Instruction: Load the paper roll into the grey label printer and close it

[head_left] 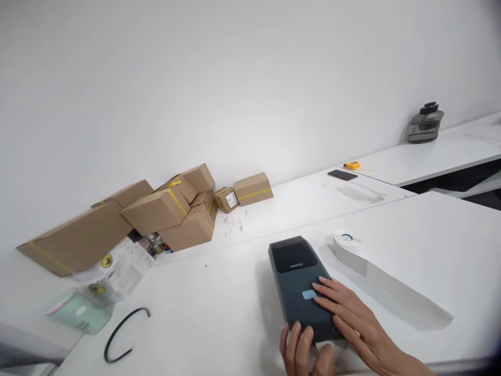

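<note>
Your dark box (295, 284) sits near the front edge of the desk (219, 313). Your right hand (358, 316) lies over its top and right side, fingers lightly spread, their tips beside the pale blue sticker (309, 295). Your left hand (303, 352) has its fingers bent over the box's near left corner; you can't tell whether its thumb pinches anything. To the box's right, a white paper strip (399, 292) runs toward the front edge. A black strap (111, 342) lies by the desk's left edge.
</note>
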Tool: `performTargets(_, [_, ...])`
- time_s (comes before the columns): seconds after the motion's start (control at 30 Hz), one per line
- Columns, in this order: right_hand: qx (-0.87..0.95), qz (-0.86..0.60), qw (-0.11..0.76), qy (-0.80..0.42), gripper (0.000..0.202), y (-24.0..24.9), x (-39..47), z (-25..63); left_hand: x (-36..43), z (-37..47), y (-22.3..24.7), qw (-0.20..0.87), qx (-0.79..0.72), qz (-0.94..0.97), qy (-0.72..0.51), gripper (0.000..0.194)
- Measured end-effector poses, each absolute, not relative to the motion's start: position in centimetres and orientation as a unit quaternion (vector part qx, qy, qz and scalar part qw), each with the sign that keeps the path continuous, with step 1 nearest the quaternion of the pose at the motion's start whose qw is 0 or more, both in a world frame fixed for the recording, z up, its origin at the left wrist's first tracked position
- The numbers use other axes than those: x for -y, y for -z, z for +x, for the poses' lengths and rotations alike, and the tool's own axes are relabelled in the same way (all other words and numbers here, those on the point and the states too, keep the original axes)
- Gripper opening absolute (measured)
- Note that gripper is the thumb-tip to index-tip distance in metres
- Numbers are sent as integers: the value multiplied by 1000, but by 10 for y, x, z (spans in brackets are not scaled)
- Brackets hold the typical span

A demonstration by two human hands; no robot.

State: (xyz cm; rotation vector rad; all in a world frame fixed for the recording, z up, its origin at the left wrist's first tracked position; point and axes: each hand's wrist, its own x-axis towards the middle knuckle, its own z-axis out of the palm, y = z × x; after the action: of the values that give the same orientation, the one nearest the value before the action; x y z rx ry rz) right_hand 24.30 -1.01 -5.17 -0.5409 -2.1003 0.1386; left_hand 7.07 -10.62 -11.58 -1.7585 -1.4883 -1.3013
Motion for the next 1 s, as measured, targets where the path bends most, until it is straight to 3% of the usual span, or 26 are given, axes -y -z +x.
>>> performTargets(0.1, [832,-237,490,-102,47,56,14,239,99,64,111,205,551,-658,470,47])
performTargets(0.17, [820,-243,504,-119,46,57,16,236,92,60,108,231,536,-664,466,52])
performTargets(0.33, [791,-239,549,-126,43,64,17,228,79,59,104,326,483,-637,504,45])
performTargets(0.57, [779,-224,576,-102,41,68,15,222,82,65,88,317,492,-630,510,37])
performTargets(0.67, [767,-278,553,-167,39,63,25,226,92,71,81,298,512,-634,497,36])
performTargets(0.8, [727,-362,514,-276,40,63,41,236,107,85,77,314,525,-585,533,16])
performTargets(1.0, [741,-351,494,-289,39,65,44,242,107,97,71,276,512,-575,575,35])
